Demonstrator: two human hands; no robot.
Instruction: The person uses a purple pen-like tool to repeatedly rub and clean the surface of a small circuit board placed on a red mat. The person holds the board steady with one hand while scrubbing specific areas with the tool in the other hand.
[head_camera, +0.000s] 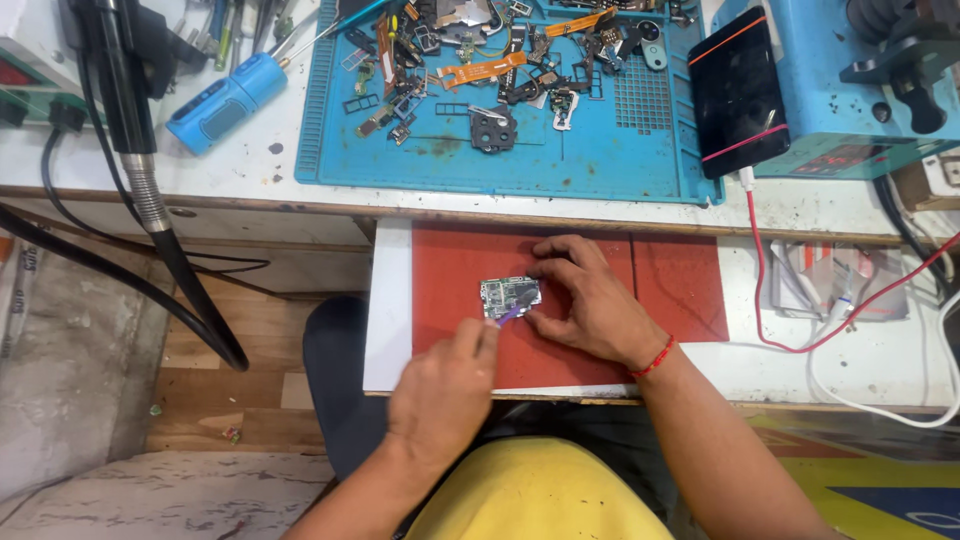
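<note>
Working from the near edge outward, I see my left hand (440, 385) closed around a thin purple-tipped tool (508, 314), its tip touching the lower edge of the small circuit board (510, 295). My right hand (590, 300) is spread over the board's right side, its fingers (548, 268) pinching the top and bottom edges to pin it flat on the red mat (670, 285) of the pull-out shelf (388, 300).

I judge the board light, stiff and thin, likely brittle at its corners and crowded with tiny parts that would not stand pressure. Bare edges look like the safe place to hold it, never the populated face. It could skate on the mat, so the pinning seems needed.

Farther off, on the desk (270, 165), a blue work mat (600, 150) carries scattered phone parts, with a dark phone (735, 90) propped to its right.
</note>
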